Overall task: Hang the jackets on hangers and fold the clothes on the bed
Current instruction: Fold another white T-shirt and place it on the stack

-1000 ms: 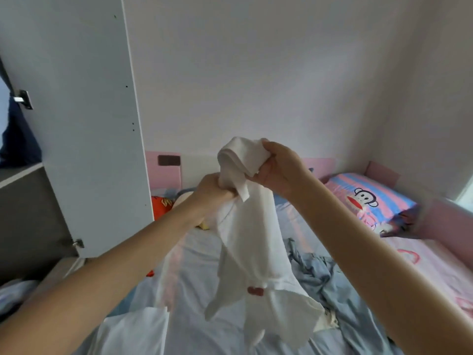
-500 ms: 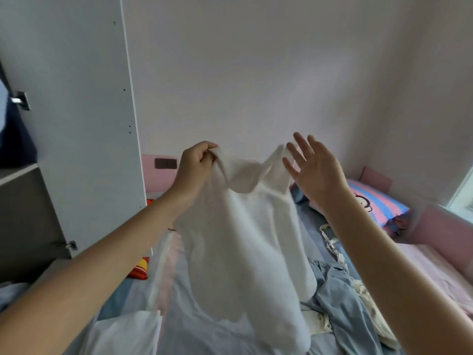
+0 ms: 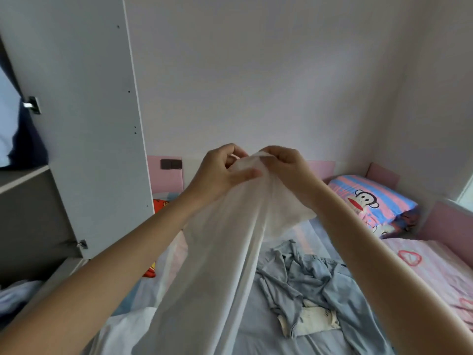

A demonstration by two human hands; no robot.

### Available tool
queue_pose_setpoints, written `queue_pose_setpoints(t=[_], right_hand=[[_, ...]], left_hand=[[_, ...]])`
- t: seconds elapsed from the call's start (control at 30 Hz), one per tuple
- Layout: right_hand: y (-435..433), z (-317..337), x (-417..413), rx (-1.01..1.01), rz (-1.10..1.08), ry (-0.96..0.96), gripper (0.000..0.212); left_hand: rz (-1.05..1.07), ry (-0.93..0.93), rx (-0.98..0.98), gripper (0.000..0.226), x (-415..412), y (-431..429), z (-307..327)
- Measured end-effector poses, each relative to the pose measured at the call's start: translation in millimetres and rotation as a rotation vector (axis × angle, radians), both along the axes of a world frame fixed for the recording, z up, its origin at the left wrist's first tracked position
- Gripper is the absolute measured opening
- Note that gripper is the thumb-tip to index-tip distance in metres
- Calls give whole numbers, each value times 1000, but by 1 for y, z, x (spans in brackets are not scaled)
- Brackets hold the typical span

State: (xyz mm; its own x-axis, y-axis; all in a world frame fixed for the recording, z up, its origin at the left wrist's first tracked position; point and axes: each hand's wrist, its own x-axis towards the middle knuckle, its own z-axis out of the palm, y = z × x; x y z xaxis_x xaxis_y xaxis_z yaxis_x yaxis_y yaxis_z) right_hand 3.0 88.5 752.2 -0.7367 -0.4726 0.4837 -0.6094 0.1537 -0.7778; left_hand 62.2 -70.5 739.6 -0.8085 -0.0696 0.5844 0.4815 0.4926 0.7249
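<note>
Pinching the top edge of the garment (image 3: pixel 225 252), I am holding my left hand (image 3: pixel 222 172) and right hand (image 3: pixel 286 170) close together, both clamped on the cloth. Its long axis is hanging straight down toward the bed (image 3: pixel 435 267), equally near both hands.

Your left hand (image 3: pixel 220 172) and right hand (image 3: pixel 286 167) are both bare, with plain fingers and plain wrists. Your left forearm (image 3: pixel 115 265) and right forearm (image 3: pixel 371 252) are uncovered as far as the edge of the picture, slim and smooth along their whole visible length. The nail on your left thumb (image 3: pixel 252 173) looks short and plain, though it is slightly blurred.
</note>
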Motion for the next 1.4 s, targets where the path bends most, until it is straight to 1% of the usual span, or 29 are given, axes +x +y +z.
queue_pose_setpoints(t=[0.07,0.1,0.17,0.3,0.37,0.43,0.47,0.53,0.57,0.63,0.73,0.83,1.0,1.03,1.13,1.2,1.27,1.33,1.37,1.4], right_hand=[[-4,2,0,-194,-51,-80,34],[-3,3,-2,-257,-60,-107,31],[1,3,-3,-320,-59,-136,25],[7,-7,-4,-287,-39,-127,24],[10,-11,-4,-293,-49,-117,25],[14,-12,-4,-291,-81,-71,26],[15,-12,-5,-295,-96,-41,26],[18,-11,-3,-339,-107,2,27],[17,-9,-2,-374,-108,18,28],[17,-5,0,-419,-109,44,31],[18,-2,3,-405,-80,79,32],[19,-1,5,-381,-63,89,29],[24,-2,0,-385,-100,65,24],[26,-1,-1,-396,-114,63,25],[31,-1,-2,-425,-168,49,32],[32,-5,-5,-447,-251,36,34],[33,-11,-7,-513,-341,22,34],[35,-18,-9,-573,-411,15,32],[36,-20,-9,-589,-438,19,31],[37,-22,-10,-604,-467,23,30]], left_hand=[[71,-46,-148,30,5,-10,-12],[100,-78,-181,33,7,-17,-21],[137,-121,-156,36,13,-31,-37],[197,-124,-29,25,24,-43,-44],[137,-164,-27,22,28,-44,-42],[41,-282,-86,20,30,-46,-42],[11,-338,-123,25,29,-48,-46],[-13,-386,-203,43,27,-51,-54],[-9,-384,-245,45,25,-52,-58],[45,-338,-278,28,20,-52,-68],[187,-258,-234,21,11,-51,-81],[269,-185,-189,12,5,-49,-89],[257,-143,-206,8,1,-39,-96],[255,-167,-176,9,0,-38,-97],[144,-297,74,18,2,-33,-96],[122,-329,140,26,6,-27,-95],[122,-302,68,24,10,-20,-95],[122,-217,-18,6,15,-13,-92],[112,-181,-58,12,17,-11,-90],[88,-158,-109,23,19,-12,-88]])
